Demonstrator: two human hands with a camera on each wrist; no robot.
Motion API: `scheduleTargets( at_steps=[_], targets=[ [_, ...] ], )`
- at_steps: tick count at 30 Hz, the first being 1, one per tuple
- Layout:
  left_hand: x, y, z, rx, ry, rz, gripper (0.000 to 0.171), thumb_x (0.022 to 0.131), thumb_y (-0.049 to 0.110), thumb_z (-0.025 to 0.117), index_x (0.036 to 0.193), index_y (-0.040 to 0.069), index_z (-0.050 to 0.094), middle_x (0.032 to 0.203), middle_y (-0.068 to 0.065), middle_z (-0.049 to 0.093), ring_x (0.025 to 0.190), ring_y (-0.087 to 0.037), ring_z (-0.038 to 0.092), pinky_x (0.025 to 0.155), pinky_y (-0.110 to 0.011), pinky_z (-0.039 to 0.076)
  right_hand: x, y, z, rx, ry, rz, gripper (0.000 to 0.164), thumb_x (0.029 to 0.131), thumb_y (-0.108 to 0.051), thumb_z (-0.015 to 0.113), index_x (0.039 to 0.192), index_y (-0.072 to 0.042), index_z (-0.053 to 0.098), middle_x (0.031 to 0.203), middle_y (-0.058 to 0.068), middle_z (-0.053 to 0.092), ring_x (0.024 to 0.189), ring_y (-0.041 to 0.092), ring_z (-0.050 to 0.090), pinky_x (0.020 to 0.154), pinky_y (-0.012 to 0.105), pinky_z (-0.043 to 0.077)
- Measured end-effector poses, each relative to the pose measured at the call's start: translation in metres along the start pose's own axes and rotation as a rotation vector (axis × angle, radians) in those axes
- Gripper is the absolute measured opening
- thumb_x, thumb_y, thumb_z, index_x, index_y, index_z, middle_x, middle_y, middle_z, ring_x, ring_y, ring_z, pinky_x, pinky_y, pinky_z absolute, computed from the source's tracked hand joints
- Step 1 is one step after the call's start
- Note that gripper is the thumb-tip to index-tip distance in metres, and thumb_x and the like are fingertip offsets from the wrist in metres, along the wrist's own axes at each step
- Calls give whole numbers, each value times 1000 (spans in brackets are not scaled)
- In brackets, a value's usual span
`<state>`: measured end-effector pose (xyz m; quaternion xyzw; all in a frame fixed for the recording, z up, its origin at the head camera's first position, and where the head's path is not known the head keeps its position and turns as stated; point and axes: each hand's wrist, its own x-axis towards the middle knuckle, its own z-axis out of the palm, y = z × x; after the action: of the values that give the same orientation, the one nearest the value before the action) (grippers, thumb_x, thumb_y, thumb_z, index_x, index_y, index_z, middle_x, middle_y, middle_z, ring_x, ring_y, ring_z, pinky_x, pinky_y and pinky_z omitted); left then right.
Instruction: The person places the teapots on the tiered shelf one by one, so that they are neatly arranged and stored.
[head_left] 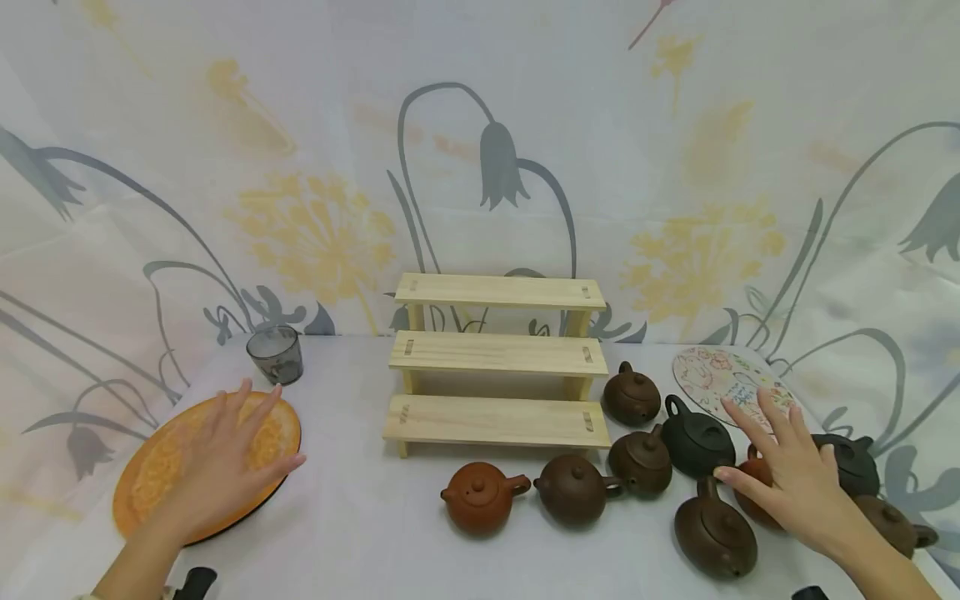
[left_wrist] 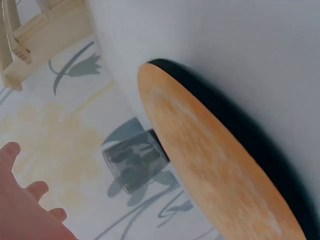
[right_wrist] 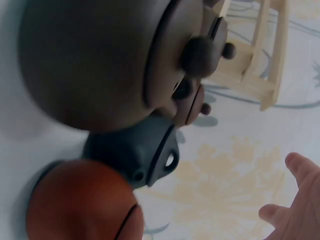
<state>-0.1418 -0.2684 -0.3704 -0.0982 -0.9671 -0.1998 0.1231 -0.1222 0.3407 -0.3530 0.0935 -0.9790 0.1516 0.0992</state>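
Observation:
My left hand, fingers spread, hovers over a round orange disc with a dark edge, holding nothing. On the other side my right hand is spread above several teapots and grips none. Beneath or beside it are a partly hidden red-brown teapot, a dark brown teapot, a black teapot and a brown teapot. A greenish-black teapot stands just left of its fingers. In the right wrist view, the dark brown teapot looms close, with the red-brown one below.
A three-tier wooden shelf stands at the back centre. An orange-red teapot and a dark brown teapot sit before it, with smaller brown teapots to its right. A grey glass stands back left, a patterned disc back right.

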Motion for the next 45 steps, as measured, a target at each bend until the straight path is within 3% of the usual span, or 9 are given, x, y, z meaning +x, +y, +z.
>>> scheduleTargets(
  at_steps=[5,11,18,24,29,35,45],
  targets=[
    [11,9,5,-49,26,20,97,76,50,71,150,21,16,150,-25,6,134,-49,-4,89,-75,2,5,-15,6,55,9,-41,83,84,-41,65,150,-28,16,152,24,3,130,54,-11,80,81,2],
    [23,24,9,-79,28,74,101,72,48,75,150,15,19,149,-27,11,132,-52,2,91,-72,7,9,-34,12,136,-19,-75,83,85,-38,66,150,-26,16,153,19,-1,131,53,-12,81,80,0],
    [32,36,20,-226,45,94,98,70,35,81,148,15,24,149,-23,14,133,-49,6,91,-72,13,13,-53,19,181,-27,-130,85,82,-35,70,149,-27,20,155,12,-1,129,57,-4,78,80,9],
    [39,41,27,-310,6,64,97,73,35,79,149,18,22,151,-18,15,135,-42,9,92,-69,20,16,-67,27,223,-30,-170,89,78,-35,74,149,-32,20,155,11,1,129,58,1,83,78,8],
    [49,43,35,-378,3,95,95,73,30,80,148,16,23,149,-20,18,133,-43,17,94,-66,23,18,-77,33,234,-44,-181,92,75,-39,76,148,-33,21,155,6,0,133,52,1,85,78,5],
    [61,50,43,-499,-54,118,93,74,23,80,147,11,24,148,-18,21,133,-38,21,98,-58,27,21,-86,40,258,-56,-198,92,73,-43,76,147,-35,22,155,4,2,135,48,-1,87,77,7],
    [78,61,58,-634,-129,93,90,74,16,80,146,9,25,143,-23,31,127,-44,32,89,-50,42,27,-100,48,283,-58,-268,93,71,-44,78,147,-31,26,155,3,7,134,49,4,90,74,8]
  ],
)
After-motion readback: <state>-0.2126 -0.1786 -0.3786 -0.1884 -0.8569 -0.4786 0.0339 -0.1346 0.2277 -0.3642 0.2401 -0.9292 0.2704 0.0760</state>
